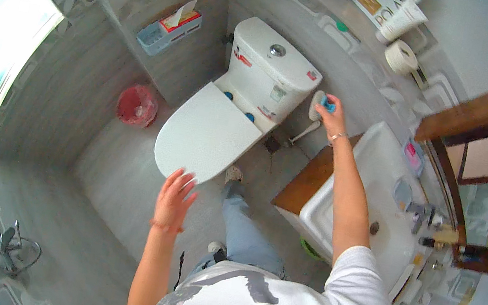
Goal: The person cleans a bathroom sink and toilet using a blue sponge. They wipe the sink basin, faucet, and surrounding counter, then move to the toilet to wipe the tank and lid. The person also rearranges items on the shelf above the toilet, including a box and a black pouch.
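My right hand (332, 116) is closed around the blue handle of a small scrubbing brush (316, 105) with pale bristles. It is held up beside the right side of the toilet tank (271, 69), near the wall. My left hand (176, 197) is empty, its fingers apart, and in this view it overlaps the front edge of the lowered white toilet lid (208, 134). Whether it touches the lid I cannot tell. Two round blue things (250, 117) sit behind the lid at the foot of the tank. On top of the tank is a chrome flush button (277, 50).
A white washbasin (325, 206) on a brown-topped cabinet (304, 183) stands right. A red lined bin (137, 105) is left of the toilet. A wall holder (158, 39) carries a tissue box (181, 21). A pale long-handled item (304, 133) leans near the floor drain (272, 144).
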`<act>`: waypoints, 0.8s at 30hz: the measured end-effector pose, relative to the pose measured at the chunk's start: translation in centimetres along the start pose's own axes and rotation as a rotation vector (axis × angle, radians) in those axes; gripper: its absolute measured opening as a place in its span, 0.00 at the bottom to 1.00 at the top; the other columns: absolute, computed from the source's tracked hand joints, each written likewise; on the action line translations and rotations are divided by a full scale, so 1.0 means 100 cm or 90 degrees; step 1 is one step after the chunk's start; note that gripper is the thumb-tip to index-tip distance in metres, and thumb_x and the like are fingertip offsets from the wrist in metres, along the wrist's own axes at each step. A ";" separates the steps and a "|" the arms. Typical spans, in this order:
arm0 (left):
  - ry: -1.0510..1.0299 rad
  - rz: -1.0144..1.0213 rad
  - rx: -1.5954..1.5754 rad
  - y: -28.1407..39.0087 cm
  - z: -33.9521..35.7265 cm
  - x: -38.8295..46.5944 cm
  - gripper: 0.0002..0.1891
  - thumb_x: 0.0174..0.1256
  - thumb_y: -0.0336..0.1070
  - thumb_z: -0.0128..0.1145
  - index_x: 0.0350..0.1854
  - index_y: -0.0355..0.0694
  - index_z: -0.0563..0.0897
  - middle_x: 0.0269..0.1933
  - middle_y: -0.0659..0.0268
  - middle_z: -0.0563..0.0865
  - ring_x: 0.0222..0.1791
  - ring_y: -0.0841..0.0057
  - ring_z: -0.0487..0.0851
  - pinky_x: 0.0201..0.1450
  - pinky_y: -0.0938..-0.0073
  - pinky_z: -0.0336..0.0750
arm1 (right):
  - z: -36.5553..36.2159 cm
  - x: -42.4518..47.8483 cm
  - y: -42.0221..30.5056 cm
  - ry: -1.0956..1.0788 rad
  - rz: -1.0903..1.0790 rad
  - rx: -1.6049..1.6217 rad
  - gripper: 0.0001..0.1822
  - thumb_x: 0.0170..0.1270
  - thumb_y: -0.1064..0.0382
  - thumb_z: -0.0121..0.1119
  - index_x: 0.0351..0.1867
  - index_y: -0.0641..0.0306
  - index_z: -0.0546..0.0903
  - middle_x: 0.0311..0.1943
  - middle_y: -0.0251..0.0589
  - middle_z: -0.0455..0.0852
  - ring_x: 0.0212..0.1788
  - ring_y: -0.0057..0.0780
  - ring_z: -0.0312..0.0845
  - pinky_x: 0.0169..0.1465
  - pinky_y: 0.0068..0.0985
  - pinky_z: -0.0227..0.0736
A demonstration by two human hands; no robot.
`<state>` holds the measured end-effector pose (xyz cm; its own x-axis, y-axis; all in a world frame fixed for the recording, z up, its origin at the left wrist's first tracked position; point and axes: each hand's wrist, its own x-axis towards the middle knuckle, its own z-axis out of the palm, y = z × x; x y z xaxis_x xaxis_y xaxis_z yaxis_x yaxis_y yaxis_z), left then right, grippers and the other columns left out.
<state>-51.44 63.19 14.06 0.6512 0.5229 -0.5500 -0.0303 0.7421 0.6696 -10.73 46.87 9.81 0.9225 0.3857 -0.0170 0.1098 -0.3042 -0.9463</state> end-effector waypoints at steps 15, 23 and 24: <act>0.399 -0.038 -0.105 0.042 0.011 0.102 0.17 0.58 0.43 0.55 0.49 0.46 0.71 0.45 0.69 0.76 0.41 0.80 0.73 0.42 0.73 0.68 | 0.128 0.173 0.047 -0.159 -0.286 -0.634 0.25 0.42 0.61 0.63 0.45 0.58 0.69 0.46 0.49 0.68 0.49 0.52 0.63 0.50 0.42 0.63; 0.363 -0.026 -0.038 0.057 0.026 0.140 0.17 0.58 0.44 0.54 0.48 0.47 0.72 0.44 0.71 0.77 0.41 0.79 0.74 0.42 0.75 0.68 | 0.146 0.226 0.044 -0.013 -0.237 -0.611 0.24 0.41 0.60 0.63 0.43 0.56 0.70 0.45 0.48 0.69 0.48 0.49 0.64 0.47 0.41 0.65; 0.357 -0.038 -0.039 0.056 0.030 0.144 0.16 0.58 0.44 0.54 0.48 0.47 0.72 0.44 0.71 0.77 0.40 0.80 0.74 0.42 0.75 0.68 | 0.148 0.208 0.039 -0.105 -0.241 -0.638 0.25 0.42 0.60 0.63 0.45 0.57 0.69 0.47 0.48 0.67 0.49 0.49 0.64 0.47 0.42 0.65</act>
<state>-39.94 73.56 11.37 0.1516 0.6096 -0.7781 -0.0609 0.7915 0.6082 3.38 66.59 1.00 0.7127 0.6934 0.1064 0.6980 -0.6857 -0.2067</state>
